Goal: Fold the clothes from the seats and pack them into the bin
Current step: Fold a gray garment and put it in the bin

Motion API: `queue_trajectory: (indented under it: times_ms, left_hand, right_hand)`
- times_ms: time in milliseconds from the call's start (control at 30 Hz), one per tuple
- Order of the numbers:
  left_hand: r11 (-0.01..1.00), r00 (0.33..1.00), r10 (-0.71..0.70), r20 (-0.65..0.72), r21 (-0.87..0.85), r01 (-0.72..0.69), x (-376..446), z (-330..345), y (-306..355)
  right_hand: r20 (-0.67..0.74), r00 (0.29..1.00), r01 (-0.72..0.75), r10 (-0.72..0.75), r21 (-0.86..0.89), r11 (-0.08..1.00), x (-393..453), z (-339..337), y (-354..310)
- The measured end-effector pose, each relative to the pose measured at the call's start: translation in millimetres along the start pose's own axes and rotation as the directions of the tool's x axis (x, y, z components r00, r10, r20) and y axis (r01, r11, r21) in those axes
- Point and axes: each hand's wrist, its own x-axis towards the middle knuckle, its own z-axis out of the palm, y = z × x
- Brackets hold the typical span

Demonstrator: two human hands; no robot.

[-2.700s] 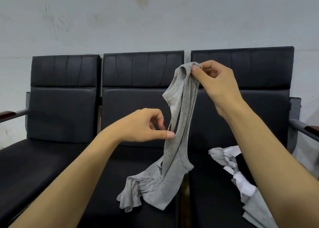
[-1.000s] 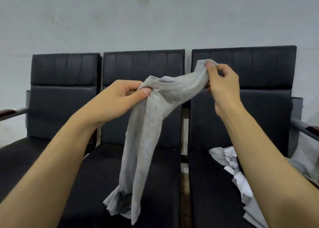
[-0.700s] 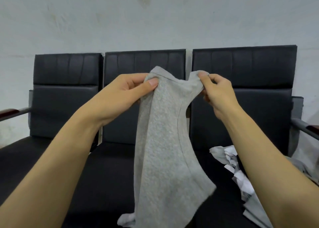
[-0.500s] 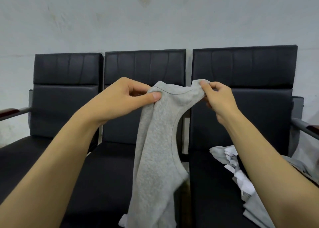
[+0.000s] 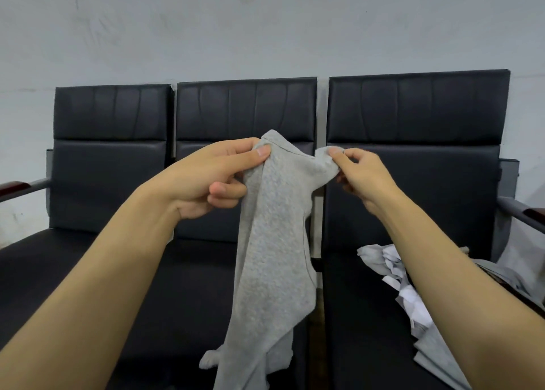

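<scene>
Both bare forearms reached forward, raised. Left hand (image 5: 212, 180) pinched gray garment (image 5: 274, 242) between thumb and forefinger, other fingers curled. Right hand (image 5: 361, 175) pinched its opposite top corner, fingertips bunched.

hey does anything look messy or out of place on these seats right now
Yes. A crumpled pile of grey and white clothes lies unfolded on the right seat. The grey garment, held up by the left hand and right hand, hangs bunched, not spread.

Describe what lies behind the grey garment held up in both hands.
Behind the grey garment are the middle seat's black backrest and the gap beside the right seat. The cloth hides part of the middle cushion.
</scene>
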Motion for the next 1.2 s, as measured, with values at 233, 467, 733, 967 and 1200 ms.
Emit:
queue_trajectory:
  times_ms: [233,467,733,967,1200]
  left_hand:
    - [0.971,0.998,-0.052,-0.025,-0.235,0.045,-2,-2,6]
    - [0.942,0.997,-0.057,-0.045,-0.333,0.039,-3,-14,4]
    - [0.944,0.993,-0.050,-0.105,-0.328,0.013,-3,-30,-2]
    - [0.937,0.989,-0.038,-0.140,-0.348,-0.013,-3,-41,-10]
    - [0.949,0.982,-0.033,-0.185,-0.315,-0.027,-4,-47,-15]
  right_hand:
    - [0.365,0.925,-0.004,0.105,-0.268,0.963,-24,10,-12]
    - [0.800,0.560,0.023,0.216,-0.276,0.961,-40,5,-27]
    - [0.868,0.494,-0.102,0.048,0.004,0.995,-35,7,-21]
    - [0.855,0.507,0.331,-0.111,-0.074,0.941,-42,2,-32]
    - [0.882,0.461,0.345,0.098,-0.280,0.896,-44,15,-22]
